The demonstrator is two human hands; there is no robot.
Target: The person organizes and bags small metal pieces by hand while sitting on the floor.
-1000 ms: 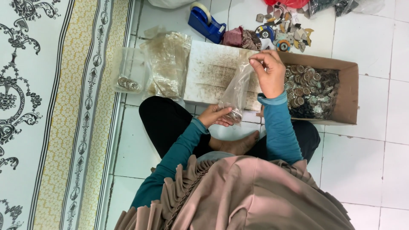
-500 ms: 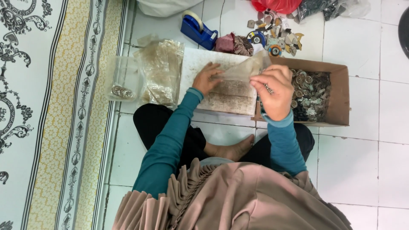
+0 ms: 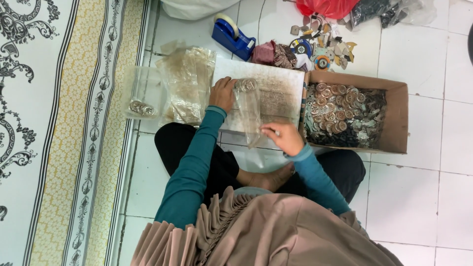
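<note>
There is one view only, from a camera worn on the person's head, and it looks almost straight down. The person's own headscarf (image 3: 256, 231) fills the bottom edge, so the lens sits just above and slightly behind the brow, close to the body. Both sleeved arms reach up the picture, away from the camera, which means the top of the frame is the floor farthest in front of the seated person. The tiled floor (image 3: 423, 197) takes the right side and the patterned carpet (image 3: 54, 133) the left. The cardboard box (image 3: 394, 118) and the blue tape dispenser (image 3: 232, 37) lie at a middling distance, sharp enough to make out.
</note>
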